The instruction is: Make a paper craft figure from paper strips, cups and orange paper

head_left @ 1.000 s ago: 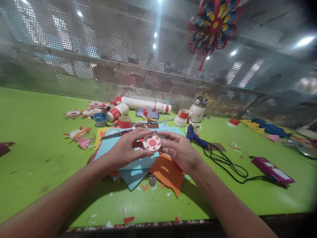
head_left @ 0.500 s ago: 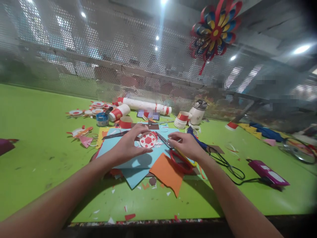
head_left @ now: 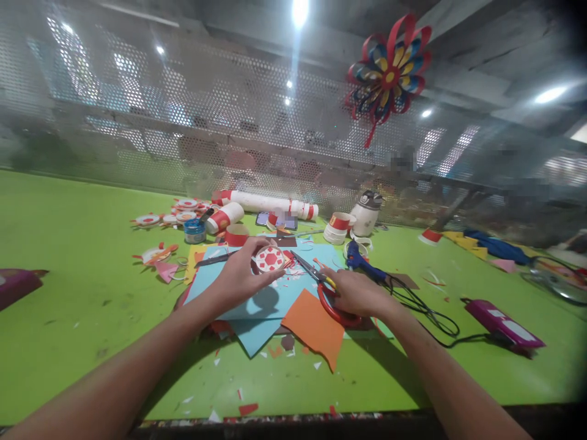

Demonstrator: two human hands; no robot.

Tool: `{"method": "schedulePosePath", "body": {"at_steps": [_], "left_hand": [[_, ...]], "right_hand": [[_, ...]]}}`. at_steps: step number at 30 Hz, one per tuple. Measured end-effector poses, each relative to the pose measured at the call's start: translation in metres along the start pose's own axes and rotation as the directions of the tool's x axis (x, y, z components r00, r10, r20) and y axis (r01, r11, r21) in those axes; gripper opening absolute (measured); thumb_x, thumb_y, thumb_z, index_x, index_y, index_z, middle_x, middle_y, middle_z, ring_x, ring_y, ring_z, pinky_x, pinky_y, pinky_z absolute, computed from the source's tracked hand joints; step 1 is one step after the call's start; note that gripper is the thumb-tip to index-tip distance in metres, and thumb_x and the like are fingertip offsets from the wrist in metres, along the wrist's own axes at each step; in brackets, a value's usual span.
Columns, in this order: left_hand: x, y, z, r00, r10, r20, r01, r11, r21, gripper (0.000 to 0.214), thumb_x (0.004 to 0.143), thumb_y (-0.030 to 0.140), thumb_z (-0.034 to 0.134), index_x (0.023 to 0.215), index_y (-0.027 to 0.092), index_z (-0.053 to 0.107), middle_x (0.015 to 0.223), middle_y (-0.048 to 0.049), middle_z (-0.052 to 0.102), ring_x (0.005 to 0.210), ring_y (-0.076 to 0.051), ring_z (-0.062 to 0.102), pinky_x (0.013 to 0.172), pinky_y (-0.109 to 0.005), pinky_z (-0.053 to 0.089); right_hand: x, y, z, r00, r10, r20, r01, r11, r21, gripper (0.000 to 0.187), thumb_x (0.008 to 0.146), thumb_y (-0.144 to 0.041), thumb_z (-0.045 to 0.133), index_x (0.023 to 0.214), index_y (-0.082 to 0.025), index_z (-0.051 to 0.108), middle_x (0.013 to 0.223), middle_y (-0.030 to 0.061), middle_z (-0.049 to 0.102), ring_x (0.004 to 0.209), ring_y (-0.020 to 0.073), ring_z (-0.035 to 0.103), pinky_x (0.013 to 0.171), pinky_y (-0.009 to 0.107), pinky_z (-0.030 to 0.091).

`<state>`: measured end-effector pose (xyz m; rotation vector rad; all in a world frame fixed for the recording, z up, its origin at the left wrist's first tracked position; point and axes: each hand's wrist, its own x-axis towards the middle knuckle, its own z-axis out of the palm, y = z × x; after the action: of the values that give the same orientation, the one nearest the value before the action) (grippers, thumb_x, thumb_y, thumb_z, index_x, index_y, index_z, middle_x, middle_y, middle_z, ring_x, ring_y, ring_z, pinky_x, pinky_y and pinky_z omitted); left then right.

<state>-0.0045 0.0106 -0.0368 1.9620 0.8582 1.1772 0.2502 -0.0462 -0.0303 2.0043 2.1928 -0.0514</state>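
Note:
A small round white disc with red patches (head_left: 269, 260) is held upright between the thumb and fingers of my left hand (head_left: 243, 272), its patterned face toward me. My right hand (head_left: 360, 292) lies over the handles of the red-and-yellow scissors (head_left: 339, 315), fingers curled about them. The scissor blades lie slightly parted on light blue paper (head_left: 257, 305) and point away to the left. Red and white paper scraps (head_left: 290, 261) are scattered by the blade tips. An orange paper piece (head_left: 312, 324) rests below the scissors.
A blue glue gun (head_left: 362, 260) with a black cable lies right of my right hand, with a purple power bank-like box (head_left: 502, 322) farther right. Behind are a blue jar (head_left: 195, 231), white-and-red tubes (head_left: 270, 203), a phone (head_left: 287, 221) and a white bottle (head_left: 365, 215).
My right hand has come down from above the scissors onto their handles. My left hand still holds the disc, with little movement. The view has tilted slightly upward.

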Motion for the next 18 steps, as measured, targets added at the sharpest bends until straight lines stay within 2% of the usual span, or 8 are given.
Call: {"method": "schedulePosePath", "body": {"at_steps": [3, 7, 9, 14, 18], "left_hand": [[-0.0006, 0.0007, 0.0011, 0.998, 0.058, -0.004, -0.058, 0.998, 0.016, 0.052, 0.069, 0.036, 0.072, 0.116, 0.023, 0.055, 0.121, -0.0092, 0.058, 0.103, -0.025, 0.055, 0.085, -0.034, 0.041], [-0.0001, -0.0008, 0.0013, 0.994, 0.102, -0.025, -0.101, 0.994, 0.051, 0.047, 0.073, 0.035, 0.068, 0.117, 0.022, 0.056, 0.12, -0.0099, 0.058, 0.107, -0.025, 0.053, 0.089, -0.035, 0.039], [0.0006, -0.0033, 0.0007, 0.992, 0.113, -0.05, -0.107, 0.989, 0.103, 0.045, 0.074, 0.037, 0.068, 0.114, 0.021, 0.056, 0.115, -0.0103, 0.06, 0.103, -0.025, 0.054, 0.088, -0.036, 0.039], [0.0019, -0.0086, -0.0009, 0.983, 0.166, -0.08, -0.142, 0.96, 0.241, 0.045, 0.075, 0.042, 0.066, 0.112, 0.02, 0.055, 0.106, -0.0091, 0.058, 0.097, -0.024, 0.053, 0.086, -0.037, 0.04], [0.0021, -0.0087, -0.0019, 0.975, 0.195, -0.111, -0.148, 0.932, 0.332, 0.048, 0.075, 0.046, 0.066, 0.115, 0.021, 0.058, 0.095, -0.0069, 0.053, 0.085, -0.022, 0.051, 0.08, -0.035, 0.043]], "right_hand": [[0.0032, -0.0034, 0.0019, 1.0, 0.019, -0.001, -0.019, 1.0, -0.018, 0.058, 0.071, -0.017, 0.054, 0.128, -0.022, 0.047, 0.099, 0.013, 0.066, 0.084, 0.0299, 0.063, 0.055, 0.028, 0.031], [0.0065, -0.0036, 0.0064, 0.999, 0.05, -0.02, -0.05, 0.999, -0.021, 0.061, 0.075, -0.022, 0.054, 0.134, -0.02, 0.041, 0.105, 0.0151, 0.064, 0.09, 0.0306, 0.062, 0.059, 0.029, 0.034], [0.0078, -0.0024, 0.0078, 0.997, 0.074, -0.039, -0.075, 0.997, -0.016, 0.057, 0.078, -0.025, 0.053, 0.134, -0.02, 0.042, 0.107, 0.016, 0.063, 0.093, 0.031, 0.061, 0.063, 0.03, 0.036], [0.009, 0.0017, 0.0085, 0.99, 0.117, -0.076, -0.116, 0.993, 0.014, 0.037, 0.082, -0.029, 0.047, 0.116, -0.019, 0.059, 0.102, 0.0162, 0.067, 0.088, 0.0321, 0.063, 0.059, 0.03, 0.035], [0.0066, 0.0054, 0.0063, 0.988, 0.119, -0.102, -0.113, 0.992, 0.064, 0.036, 0.085, -0.026, 0.043, 0.115, -0.02, 0.061, 0.103, 0.014, 0.068, 0.091, 0.0295, 0.063, 0.061, 0.029, 0.037]]}}
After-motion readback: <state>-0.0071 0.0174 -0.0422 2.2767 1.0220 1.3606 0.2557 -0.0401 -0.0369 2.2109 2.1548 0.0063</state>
